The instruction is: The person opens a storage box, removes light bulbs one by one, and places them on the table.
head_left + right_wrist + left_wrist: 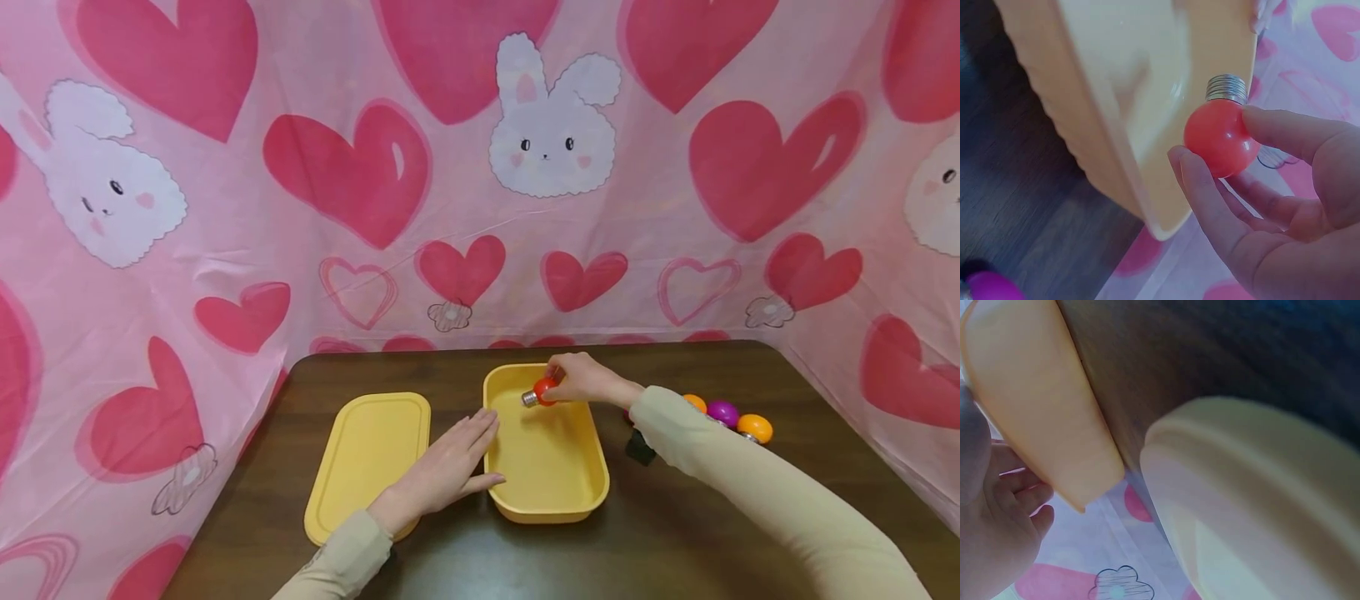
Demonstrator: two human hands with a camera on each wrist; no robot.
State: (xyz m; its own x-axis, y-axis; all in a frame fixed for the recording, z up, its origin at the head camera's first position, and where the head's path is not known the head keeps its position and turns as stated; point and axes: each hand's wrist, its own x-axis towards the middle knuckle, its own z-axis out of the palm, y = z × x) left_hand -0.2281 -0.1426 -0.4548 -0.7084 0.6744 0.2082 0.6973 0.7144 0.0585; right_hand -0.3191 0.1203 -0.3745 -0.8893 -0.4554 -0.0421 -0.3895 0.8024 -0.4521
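Note:
A red light bulb (1221, 137) with a silver screw base is pinched between the thumb and fingers of my right hand (588, 379). In the head view that bulb is over the far end of a yellow plastic box (547, 467), its base pointing left. My left hand (446, 467) touches the box's left rim with straight fingers. The left wrist view shows the fingers against the outer wall of the box (1041, 394). Left of the box lies its yellow lid (367, 458), partly behind my left hand and sleeve.
Right of the box, partly hidden by my right sleeve, are orange bulbs (754, 428), a purple bulb (723, 413) and a dark block-like object (640, 448). All stand on a dark wooden table (675, 542). A pink heart-patterned cloth (465, 200) hangs behind it.

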